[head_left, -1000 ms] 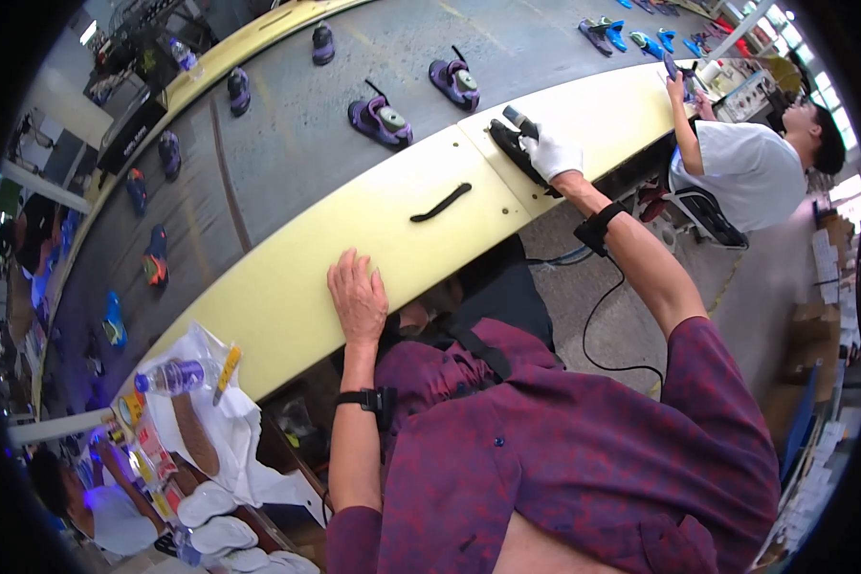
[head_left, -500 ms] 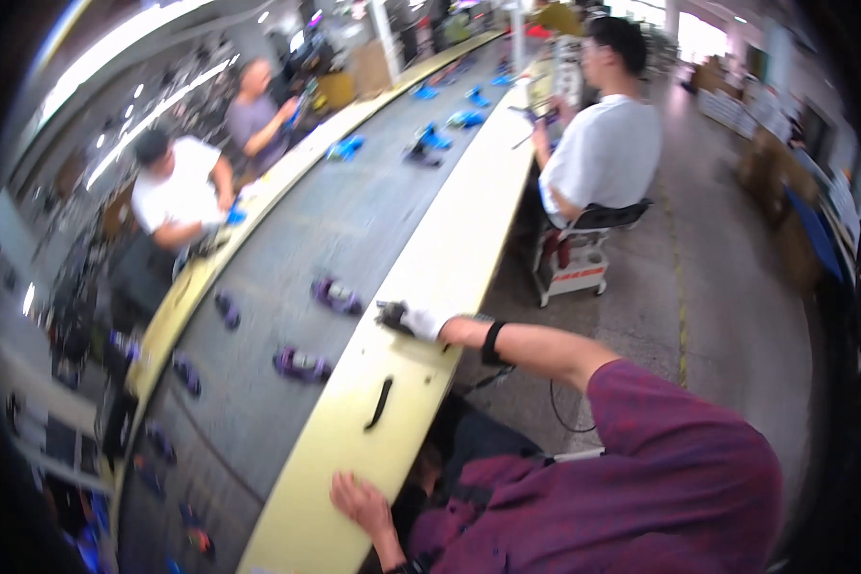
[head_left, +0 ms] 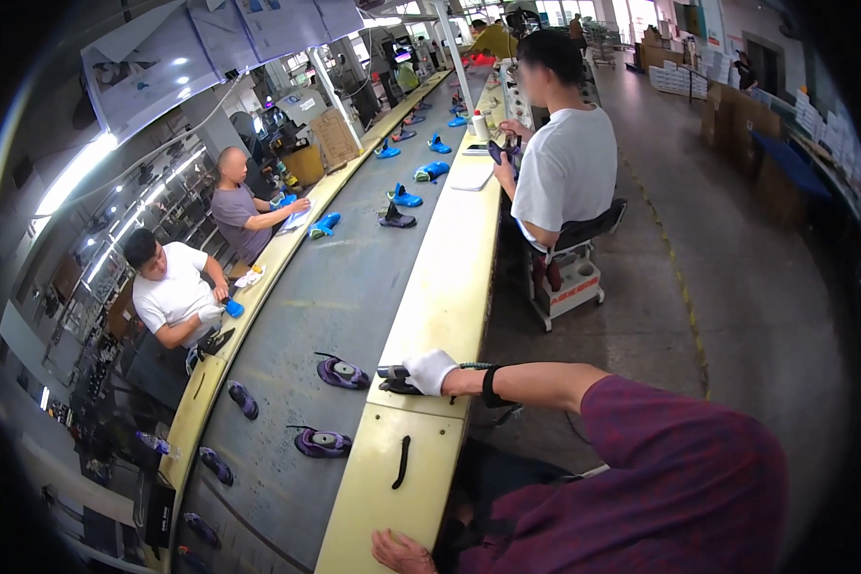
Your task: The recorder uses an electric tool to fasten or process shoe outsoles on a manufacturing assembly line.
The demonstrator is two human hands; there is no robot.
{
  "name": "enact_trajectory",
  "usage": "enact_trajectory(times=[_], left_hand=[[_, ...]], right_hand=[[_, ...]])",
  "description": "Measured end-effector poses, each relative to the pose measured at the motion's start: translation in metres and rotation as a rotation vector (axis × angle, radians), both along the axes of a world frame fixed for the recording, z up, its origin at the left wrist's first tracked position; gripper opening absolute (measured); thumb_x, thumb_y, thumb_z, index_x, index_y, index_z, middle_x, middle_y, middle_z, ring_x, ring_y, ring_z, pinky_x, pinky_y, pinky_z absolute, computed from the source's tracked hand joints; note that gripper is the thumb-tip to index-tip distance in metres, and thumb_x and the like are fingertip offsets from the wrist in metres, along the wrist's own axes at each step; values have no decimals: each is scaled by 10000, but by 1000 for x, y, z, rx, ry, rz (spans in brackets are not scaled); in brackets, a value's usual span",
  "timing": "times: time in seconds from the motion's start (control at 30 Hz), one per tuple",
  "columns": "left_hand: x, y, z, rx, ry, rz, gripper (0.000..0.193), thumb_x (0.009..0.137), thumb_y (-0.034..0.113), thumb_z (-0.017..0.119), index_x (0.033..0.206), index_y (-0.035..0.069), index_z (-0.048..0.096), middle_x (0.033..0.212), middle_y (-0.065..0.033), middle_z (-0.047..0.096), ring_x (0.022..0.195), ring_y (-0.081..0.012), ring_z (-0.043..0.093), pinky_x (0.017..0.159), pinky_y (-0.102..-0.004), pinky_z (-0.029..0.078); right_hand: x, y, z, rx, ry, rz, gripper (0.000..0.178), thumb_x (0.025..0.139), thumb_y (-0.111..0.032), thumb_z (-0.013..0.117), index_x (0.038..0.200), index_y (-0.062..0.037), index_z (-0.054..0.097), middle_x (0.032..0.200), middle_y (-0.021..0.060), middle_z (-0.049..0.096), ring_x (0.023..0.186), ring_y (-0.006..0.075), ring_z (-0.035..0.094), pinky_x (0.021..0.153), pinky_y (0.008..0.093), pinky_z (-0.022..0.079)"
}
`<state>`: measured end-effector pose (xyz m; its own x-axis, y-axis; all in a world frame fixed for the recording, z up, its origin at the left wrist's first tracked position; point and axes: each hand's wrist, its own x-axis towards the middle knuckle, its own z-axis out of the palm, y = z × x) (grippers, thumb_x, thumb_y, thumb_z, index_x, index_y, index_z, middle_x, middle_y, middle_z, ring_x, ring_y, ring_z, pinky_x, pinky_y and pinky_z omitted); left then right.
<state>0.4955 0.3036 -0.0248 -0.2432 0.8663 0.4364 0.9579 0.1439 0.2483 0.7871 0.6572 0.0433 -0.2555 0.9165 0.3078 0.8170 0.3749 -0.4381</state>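
Observation:
My right hand (head_left: 431,371), in a white glove, is closed around a grey-and-black hand tool (head_left: 393,375) at the belt-side edge of the pale yellow worktop (head_left: 385,512). The tool's exact kind is not clear. My bare left hand (head_left: 402,552) rests on the worktop by its near edge, fingers stretched out and holding nothing. Between the hands lies a short black strip (head_left: 402,462). On the grey conveyor belt (head_left: 282,330), just left of the tool, sits a purple-and-grey shoe (head_left: 342,371); a similar shoe (head_left: 321,442) lies closer to me.
More purple shoes (head_left: 243,400) line the belt's left side. Blue shoes (head_left: 430,171) and a dark shoe (head_left: 397,217) are farther along. A seated person (head_left: 569,163) works ahead on my side; two people (head_left: 177,287) work across the belt. A cable hangs near my right forearm.
My view has tilted up, so the worktop and both hands sit lower in the picture. My right hand still grips the tool, and my left hand still rests on the worktop.

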Motion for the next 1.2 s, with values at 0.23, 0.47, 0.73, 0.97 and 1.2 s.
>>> enact_trajectory(times=[0.23,0.47,0.73,0.97,1.2], left_hand=[[0,-1,-2,-4,-25,0,376,1052,232,601,1334,-14,641,1411,-269,612,1344,-446,547,1176,-594,389],[-4,3,-5,-36,13,-11,378,1040,229,616,1329,-14,644,1408,-267,615,1335,-443,555,1170,-594,393],[-1,4,2,-47,-72,20,385,1043,246,607,1330,-8,640,1432,-263,601,1348,-435,544,1186,-591,371],[2,5,-1,-28,-77,12,391,1051,252,597,1345,-2,636,1437,-257,596,1368,-432,528,1190,-591,362],[3,6,-4,-51,-33,-3,383,1053,250,593,1347,8,638,1422,-251,607,1362,-434,532,1184,-587,370]], right_hand=[[0,-2,8,-24,-29,39,229,889,-261,722,1019,-73,731,931,200,743,882,407,736,788,512,590],[-2,3,-8,35,-49,22,203,900,-266,718,992,-85,724,858,187,740,818,399,739,746,502,591],[-4,8,-18,110,-27,33,239,890,-311,748,933,-80,700,841,178,728,777,394,728,705,495,582],[1,8,-16,90,-40,48,225,901,-278,732,1006,-81,712,871,185,740,830,401,739,742,500,590],[1,5,-13,73,-13,31,229,890,-278,746,989,-74,715,871,186,738,819,401,735,740,495,591]])
